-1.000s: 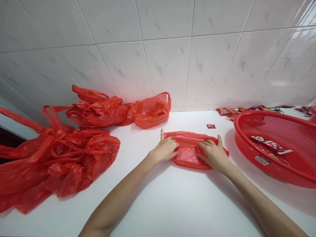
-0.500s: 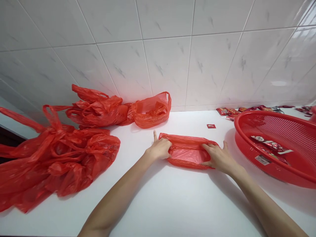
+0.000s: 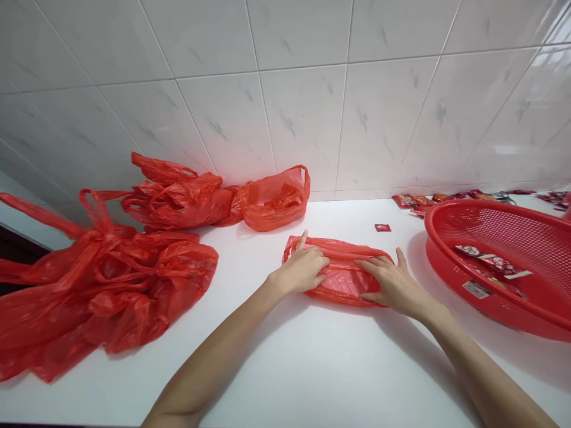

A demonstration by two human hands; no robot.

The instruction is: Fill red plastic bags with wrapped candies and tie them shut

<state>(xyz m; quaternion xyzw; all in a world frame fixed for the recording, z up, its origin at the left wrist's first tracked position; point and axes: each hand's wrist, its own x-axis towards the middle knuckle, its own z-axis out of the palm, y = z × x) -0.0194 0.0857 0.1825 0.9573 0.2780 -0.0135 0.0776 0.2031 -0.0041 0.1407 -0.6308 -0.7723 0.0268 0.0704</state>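
Note:
A red plastic bag (image 3: 341,270) lies flattened on the white counter (image 3: 321,362) in front of me. My left hand (image 3: 303,268) rests on the bag's left part, fingers curled into the plastic and the index finger pointing up. Over on the bag's right part lies my right hand (image 3: 392,282), palm down with its fingers stretched flat across the plastic. Both hands press the bag against the counter.
A heap of red plastic bags (image 3: 102,279) covers the counter's left side, and more red bags (image 3: 214,199) sit against the tiled wall. A red mesh basket (image 3: 499,226) holding snack packets (image 3: 491,261) stands at the right. Small red packets (image 3: 414,202) lie along the wall.
My left hand slid rightward over the bag and closed its fingers on the plastic. The bag's left edge bunched up, and my right hand flattened on top of it.

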